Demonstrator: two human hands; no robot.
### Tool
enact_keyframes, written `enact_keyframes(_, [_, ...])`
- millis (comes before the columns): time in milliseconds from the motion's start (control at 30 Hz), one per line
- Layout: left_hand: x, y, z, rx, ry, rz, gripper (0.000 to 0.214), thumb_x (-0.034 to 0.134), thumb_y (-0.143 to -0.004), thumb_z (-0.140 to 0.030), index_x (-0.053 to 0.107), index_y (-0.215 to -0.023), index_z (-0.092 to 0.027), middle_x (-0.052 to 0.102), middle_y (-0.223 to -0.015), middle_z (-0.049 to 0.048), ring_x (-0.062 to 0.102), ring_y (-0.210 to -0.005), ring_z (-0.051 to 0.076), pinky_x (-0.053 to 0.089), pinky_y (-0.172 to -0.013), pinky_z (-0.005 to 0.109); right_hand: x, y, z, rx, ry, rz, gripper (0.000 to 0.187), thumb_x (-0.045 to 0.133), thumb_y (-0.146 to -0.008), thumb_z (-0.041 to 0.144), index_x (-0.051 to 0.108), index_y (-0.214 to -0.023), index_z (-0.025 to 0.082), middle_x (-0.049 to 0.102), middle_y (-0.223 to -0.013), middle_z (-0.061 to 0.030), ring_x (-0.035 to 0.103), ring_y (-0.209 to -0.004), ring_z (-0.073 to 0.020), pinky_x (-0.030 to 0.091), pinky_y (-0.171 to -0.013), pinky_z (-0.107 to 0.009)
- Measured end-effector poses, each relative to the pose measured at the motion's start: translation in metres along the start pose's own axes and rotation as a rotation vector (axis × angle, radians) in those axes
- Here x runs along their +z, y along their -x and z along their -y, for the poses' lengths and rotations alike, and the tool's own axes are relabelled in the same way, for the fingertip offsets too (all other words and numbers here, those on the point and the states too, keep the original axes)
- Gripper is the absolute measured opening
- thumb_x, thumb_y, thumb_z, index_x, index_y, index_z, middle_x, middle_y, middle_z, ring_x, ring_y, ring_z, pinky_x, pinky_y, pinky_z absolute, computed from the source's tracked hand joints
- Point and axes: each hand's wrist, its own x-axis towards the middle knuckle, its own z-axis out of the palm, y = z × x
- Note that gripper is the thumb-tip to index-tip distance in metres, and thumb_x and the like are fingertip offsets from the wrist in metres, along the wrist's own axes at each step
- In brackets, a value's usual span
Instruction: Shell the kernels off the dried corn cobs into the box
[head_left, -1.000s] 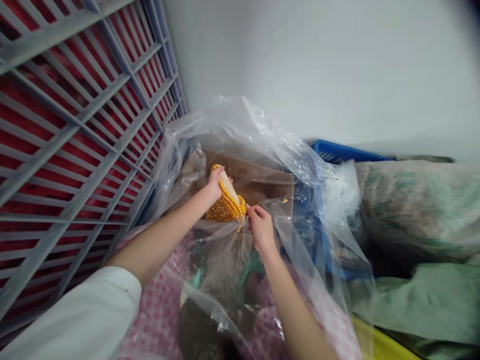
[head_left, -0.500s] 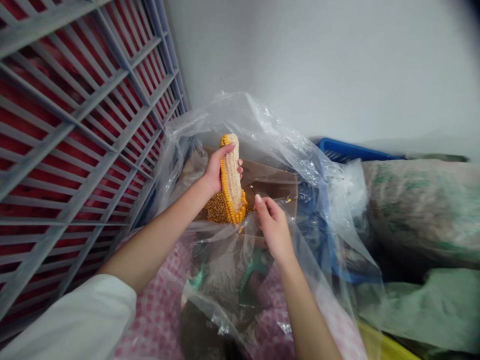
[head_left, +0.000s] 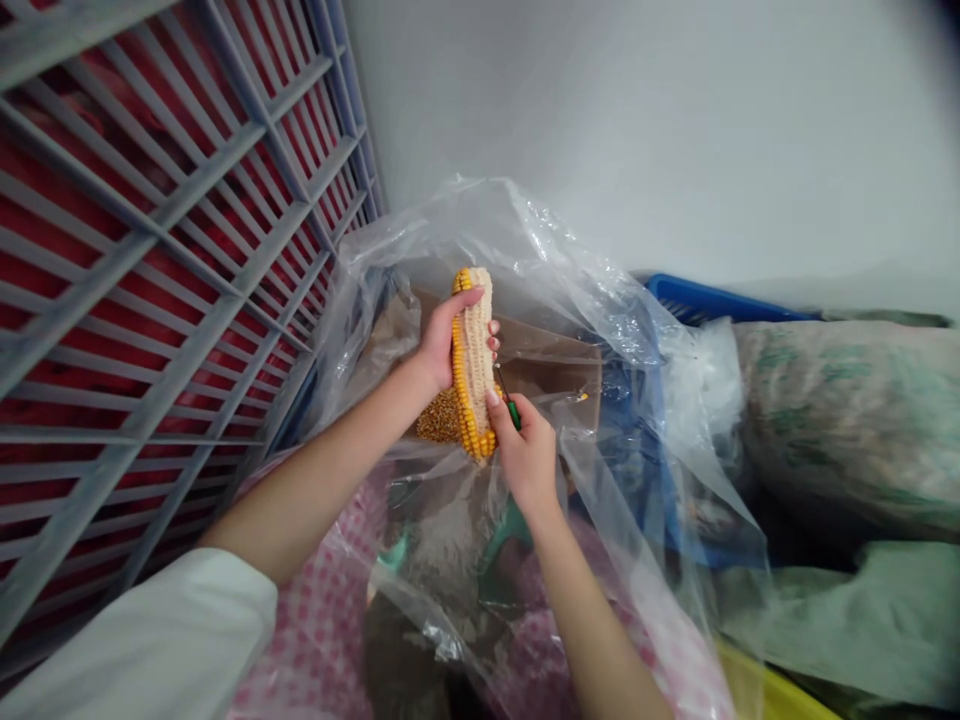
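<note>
My left hand [head_left: 444,342] is wrapped round an ear of corn [head_left: 474,370], held upright with a slight tilt. Yellow kernels remain along its left side and lower end; the rest is bare pale cob. In my right hand [head_left: 526,448] is a screwdriver [head_left: 514,413] with a green handle and a thin dark shaft, mostly covered by the fingers. Its shaft and my right thumb are at the cob's lower right side. Beneath the ear, loose corn kernels [head_left: 439,418] lie heaped inside a clear plastic bag [head_left: 525,225].
A grey slatted crate [head_left: 240,290] with red behind its slats stands close on the left. Brown cardboard [head_left: 555,360] shows inside the bag. To the right are a blue basket [head_left: 720,298] and a stuffed sack [head_left: 847,420]. A pale wall [head_left: 637,130] rises behind.
My right hand has moved left and up, bringing the screwdriver from beside the ear to its lower right side. More of the green handle shows. My left hand still holds the ear.
</note>
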Motion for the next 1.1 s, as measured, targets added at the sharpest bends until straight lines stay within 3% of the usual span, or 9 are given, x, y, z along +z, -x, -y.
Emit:
enact_keyframes(600, [-0.004,-0.002,0.002,0.014,0.001,-0.033,0.026,0.057,-0.065,-0.041,0.047,-0.064,-0.017,0.049,-0.048,-0.0021,0.046,-0.039,0.010,0.039,-0.040,0.022,0.004,0.001,-0.001,-0.026,0.003,-0.024,0.041,0.040,-0.082,0.052,0.050,-0.063,0.017,0.040,-0.053,0.0045,0.034,-0.051,-0.0084,0.026,-0.050,-0.020])
enact_keyframes(667, [-0.003,-0.001,-0.002,0.026,0.029,-0.011,0.026,0.056,-0.065,-0.041,0.046,-0.064,-0.017,0.048,-0.049,-0.0025,0.045,-0.039,0.009,0.039,-0.041,0.022,0.002,-0.001,0.002,0.037,-0.152,-0.006,0.044,0.040,-0.080,0.055,0.053,-0.065,0.016,0.039,-0.053,0.0046,0.033,-0.050,-0.0081,0.025,-0.048,-0.021])
enact_keyframes(833, [-0.001,0.001,-0.008,0.067,0.073,0.064,0.025,0.054,-0.069,-0.041,0.047,-0.067,-0.017,0.046,-0.050,-0.0038,0.045,-0.040,0.008,0.041,-0.043,0.022,0.001,-0.004,0.007,0.359,-0.650,0.069,0.045,0.049,-0.072,0.062,0.055,-0.074,0.017,0.028,-0.048,0.0086,0.023,-0.040,-0.0054,0.016,-0.038,-0.020])
enact_keyframes(967, [0.000,0.000,-0.006,0.054,0.049,0.064,0.025,0.054,-0.068,-0.041,0.047,-0.067,-0.017,0.047,-0.051,-0.0031,0.046,-0.040,0.009,0.040,-0.042,0.023,0.003,-0.004,0.007,0.407,-0.674,0.134,0.040,0.058,-0.067,0.058,0.053,-0.073,0.019,0.037,-0.053,0.0076,0.029,-0.041,-0.0047,0.017,-0.038,-0.018])
enact_keyframes(1100, [-0.001,-0.002,-0.005,0.048,0.045,0.033,0.025,0.054,-0.069,-0.041,0.046,-0.066,-0.018,0.047,-0.050,-0.0030,0.046,-0.039,0.009,0.040,-0.042,0.023,0.003,-0.003,0.008,0.373,-0.604,0.155,0.040,0.066,-0.062,0.052,0.054,-0.083,0.020,0.046,-0.061,0.0063,0.037,-0.045,-0.0051,0.025,-0.040,-0.017])
